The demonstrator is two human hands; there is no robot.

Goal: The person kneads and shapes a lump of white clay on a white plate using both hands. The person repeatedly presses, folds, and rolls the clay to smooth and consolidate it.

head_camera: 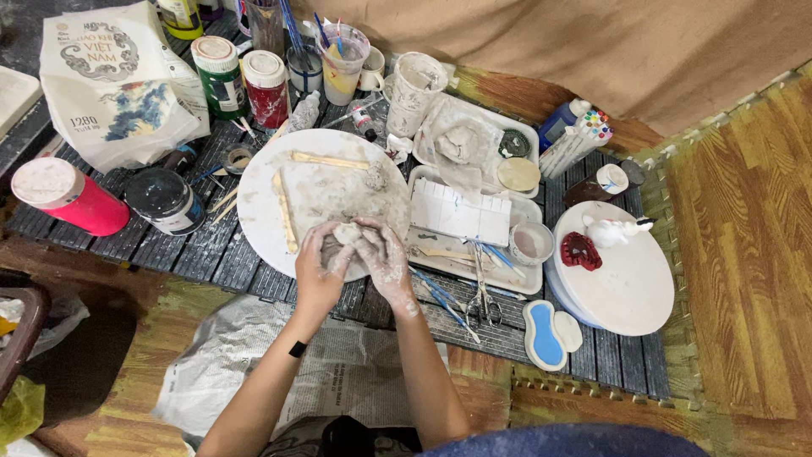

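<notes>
Both my hands meet over the near edge of a round white turntable (254, 203) smeared with grey clay. My left hand (320, 269) and my right hand (385, 258) are coated in clay and closed together around a small pale lump of clay (347, 232). Two flat wooden sticks (285, 211) lie on the board, one along its left side and one across the top. A small grey clay ball (375, 178) rests near the board's right edge.
Paint jars, a pink tub (72, 199) and cups of brushes crowd the far left. White trays (461, 216) with tools and scissors (484, 292) lie right of my hands. A second round board (630, 288) holds a white figurine and a red piece. Newspaper (254, 372) covers the floor.
</notes>
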